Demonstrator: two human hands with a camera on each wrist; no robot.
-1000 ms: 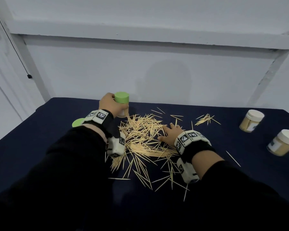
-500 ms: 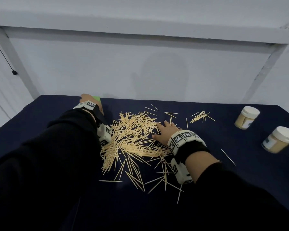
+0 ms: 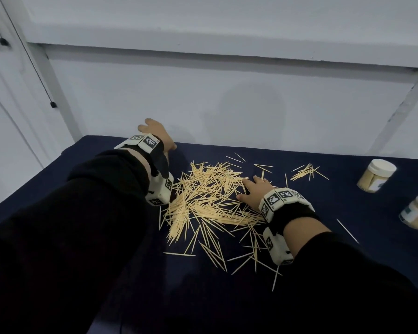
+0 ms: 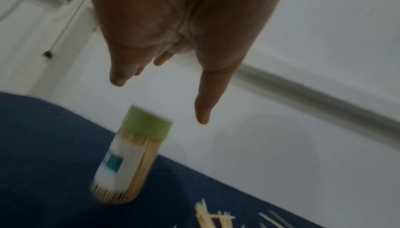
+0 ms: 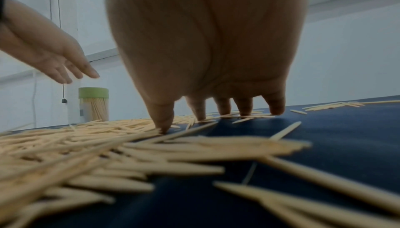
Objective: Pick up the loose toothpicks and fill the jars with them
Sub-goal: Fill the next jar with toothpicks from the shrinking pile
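My worktop [image 3: 348,237], navy cloth: loose toothpicks [image 3: 203,201] heaped mid, green-lidded jar [image 5: 93,103] far left, two white-lidded jars [image 3: 375,175] on the right w/ my right hand [image 3: 253,192] flat on the heap.

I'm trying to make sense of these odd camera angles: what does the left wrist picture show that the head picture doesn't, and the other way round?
Only the left wrist view shows the green-lidded jar, packed with toothpicks and standing on the cloth below the open left hand, which touches nothing.

Only the head view shows the right hand with fingers spread on the big toothpick pile, plus two white-lidded jars at the right edge.

Both show the dark blue tablecloth, some loose toothpicks and the pale wall behind.
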